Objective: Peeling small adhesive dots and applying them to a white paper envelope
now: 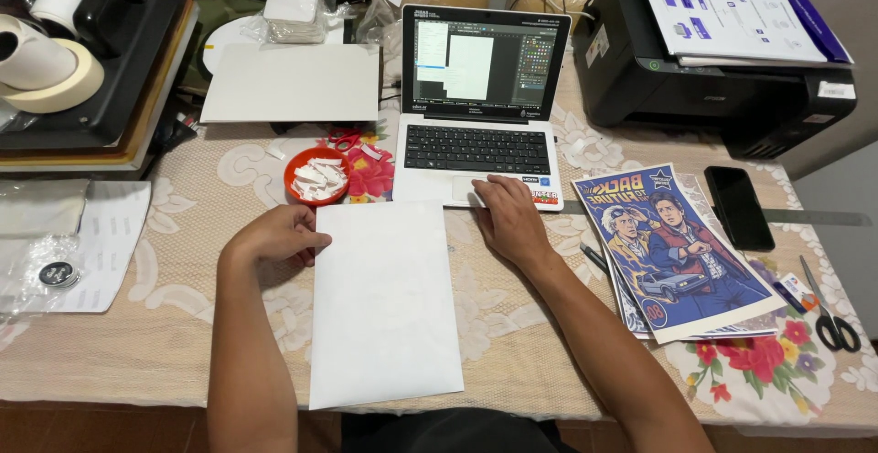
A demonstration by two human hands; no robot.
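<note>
Fingers of our right hand lie flat and spread on the touchpad of the white laptop, gripping nothing, while the fingers of our left hand curl loosely with their tips touching the left edge of the blank white sheet, holding it down rather than pinching it. We see that sheet lying flat on the lace tablecloth just in front of the laptop, between our two forearms. Left of the laptop sits an orange bowl of white paper scraps, right of it a stack of printed posters, a black phone and scissors, and behind it to the right a black printer.
</note>
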